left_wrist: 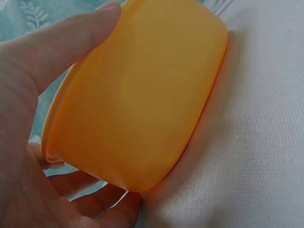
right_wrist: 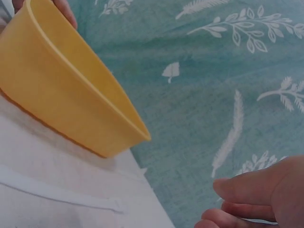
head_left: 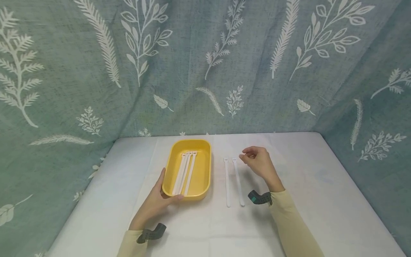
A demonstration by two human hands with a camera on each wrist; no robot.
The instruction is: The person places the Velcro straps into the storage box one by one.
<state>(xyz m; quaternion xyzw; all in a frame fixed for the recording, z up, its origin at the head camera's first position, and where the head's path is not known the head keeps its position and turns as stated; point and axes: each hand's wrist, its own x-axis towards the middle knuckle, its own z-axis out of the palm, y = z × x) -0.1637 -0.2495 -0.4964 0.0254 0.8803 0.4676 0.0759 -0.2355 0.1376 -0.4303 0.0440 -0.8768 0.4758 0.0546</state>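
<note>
Several white cable ties (head_left: 191, 172) with slotted heads lie lengthwise in a yellow plastic tray (head_left: 203, 171). The left hand (head_left: 159, 198) grips the tray at its near left corner, thumb on the rim and fingers around the outer side. In the left wrist view those fingers curl below the tray wall (left_wrist: 142, 95). Two more ties lie side by side on the cloth to the right: a left one (head_left: 227, 182) and a right one (head_left: 238, 182). Just above and right of the right tie's head, the right hand (head_left: 259, 162) hovers with loosely bent fingers, nothing visible between them.
A white cloth (head_left: 321, 185) covers the table. Behind it and along both sides hangs a green curtain (head_left: 186, 71) with white leaf prints. Each wrist carries a dark camera band, one on the left (head_left: 151, 233) and one on the right (head_left: 259, 197).
</note>
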